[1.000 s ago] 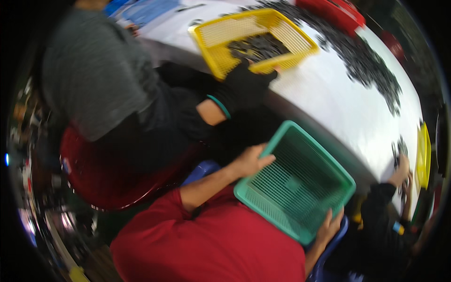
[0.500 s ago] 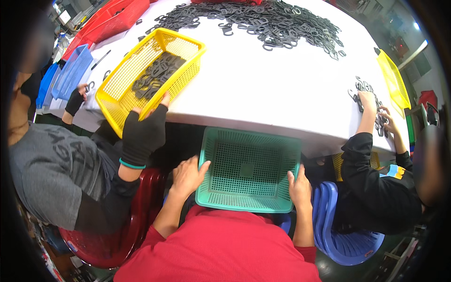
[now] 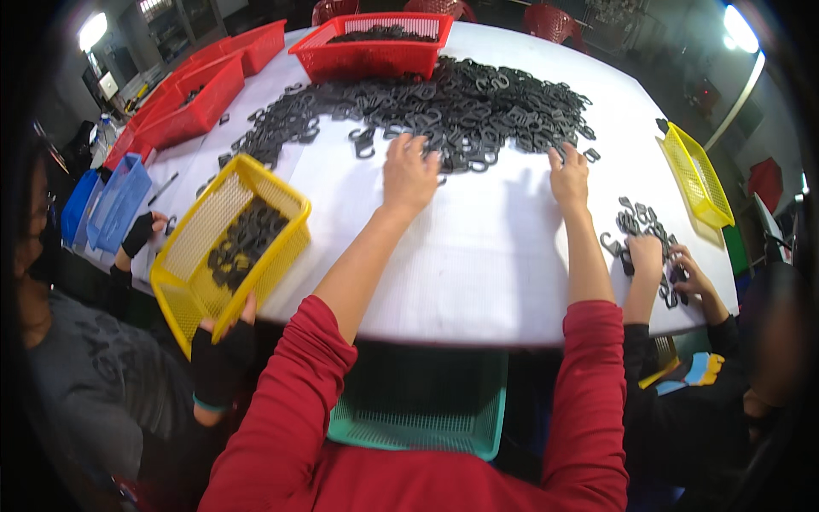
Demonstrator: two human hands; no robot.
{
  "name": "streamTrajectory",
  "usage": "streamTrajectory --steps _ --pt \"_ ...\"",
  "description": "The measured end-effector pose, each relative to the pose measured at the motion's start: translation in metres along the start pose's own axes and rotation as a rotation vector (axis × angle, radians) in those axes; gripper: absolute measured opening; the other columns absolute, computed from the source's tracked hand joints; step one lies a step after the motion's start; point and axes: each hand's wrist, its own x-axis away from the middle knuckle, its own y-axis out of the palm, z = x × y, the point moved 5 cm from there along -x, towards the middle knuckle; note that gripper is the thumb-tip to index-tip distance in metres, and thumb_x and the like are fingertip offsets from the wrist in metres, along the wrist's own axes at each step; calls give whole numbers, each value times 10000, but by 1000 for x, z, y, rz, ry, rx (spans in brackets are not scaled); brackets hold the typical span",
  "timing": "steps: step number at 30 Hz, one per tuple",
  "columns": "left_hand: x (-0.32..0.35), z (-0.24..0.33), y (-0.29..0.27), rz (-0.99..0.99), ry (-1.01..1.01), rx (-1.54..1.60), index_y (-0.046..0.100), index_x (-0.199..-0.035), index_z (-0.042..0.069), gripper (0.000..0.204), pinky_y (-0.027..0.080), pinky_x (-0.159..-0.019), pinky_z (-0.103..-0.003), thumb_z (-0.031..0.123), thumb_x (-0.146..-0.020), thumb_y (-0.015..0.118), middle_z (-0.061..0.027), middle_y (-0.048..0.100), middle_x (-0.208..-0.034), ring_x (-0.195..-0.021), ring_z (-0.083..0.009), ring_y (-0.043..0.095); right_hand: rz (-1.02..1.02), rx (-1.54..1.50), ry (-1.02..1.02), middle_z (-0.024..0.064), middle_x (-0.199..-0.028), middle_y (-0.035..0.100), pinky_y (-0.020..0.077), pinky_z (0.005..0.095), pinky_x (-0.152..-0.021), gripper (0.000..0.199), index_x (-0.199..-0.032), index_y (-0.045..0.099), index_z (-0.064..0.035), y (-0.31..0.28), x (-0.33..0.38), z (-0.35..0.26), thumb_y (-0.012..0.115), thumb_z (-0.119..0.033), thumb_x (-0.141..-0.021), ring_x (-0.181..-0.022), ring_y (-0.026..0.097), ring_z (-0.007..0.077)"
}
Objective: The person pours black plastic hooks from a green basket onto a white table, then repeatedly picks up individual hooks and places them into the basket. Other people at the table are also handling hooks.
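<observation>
Both my arms stretch over the white table to a wide heap of black plastic hooks [image 3: 512, 117]. My left hand [image 3: 408, 177] is at the heap's near edge with its fingers spread and nothing visible in it. Farther right, my right hand [image 3: 569, 181] is at the near right edge of the heap, its fingers apart, fingertips by the hooks. A green perforated basket [image 3: 414, 431] sits on my lap, partly under the table edge. It looks shadowed inside.
On the left, a gloved person holds a tilted yellow basket [image 3: 294, 230] with black hooks in it. Another person at right handles a small group of hooks [image 3: 641, 220]. A red basket [image 3: 367, 60] of hooks stands behind the heap; a yellow basket [image 3: 701, 175] is at the right edge.
My hands have let go of the green basket's sides and reached forward to the heap. The basket stays on my lap. The view has tilted up, showing more of the table's far side.
</observation>
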Motion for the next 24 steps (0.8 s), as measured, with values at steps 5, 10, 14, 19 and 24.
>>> streamTrajectory --steps 5,10,14,19,24 --pt "-11 -37 25 -83 -103 -109 433 -1348 -12 519 285 -1091 -534 314 -955 524 -218 473 -1355 -1313 -397 390 80 220 261 186 -1399 491 285 534 -1095 677 -1410 465 -147 20 -113 85 420 -621 -929 -1330 410 374" --pt "-5 -26 21 -270 -244 -142 377 -1405 5 559 205 -1142 -547 363 -986 471 -203 426 -1424 -1378 -393 318 -131 144 382 172 -1389 534 160 585 -1127 846 -1474 379 -155 62 -189 168 292 -757 -886 -1341 442 362" --pt "-4 -17 24 -300 -237 -215 359 -1440 42 578 155 -1168 -518 416 -1002 417 -196 393 -1465 -1407 -362 291 -170 -180 183 187 -1363 554 294 439 -1110 853 -1411 476 -75 85 -234 176 359 -741 -891 -1318 475 328" --pt "-4 -18 18 -322 -244 -212 348 -1452 51 592 132 -1175 -516 433 -1004 408 -196 370 -1484 -1422 -386 254 -232 -292 121 207 -1311 583 376 359 -1048 823 -1340 553 -28 103 -231 126 463 -707 -882 -1276 511 312" --pt "-5 -16 25 -348 -215 -207 326 -1445 6 629 128 -1157 -577 439 -999 417 -216 366 -1473 -1417 -416 246 -303 -380 60 163 -1277 603 429 350 -976 743 -1317 565 -12 90 -203 86 515 -630 -906 -1161 567 242"
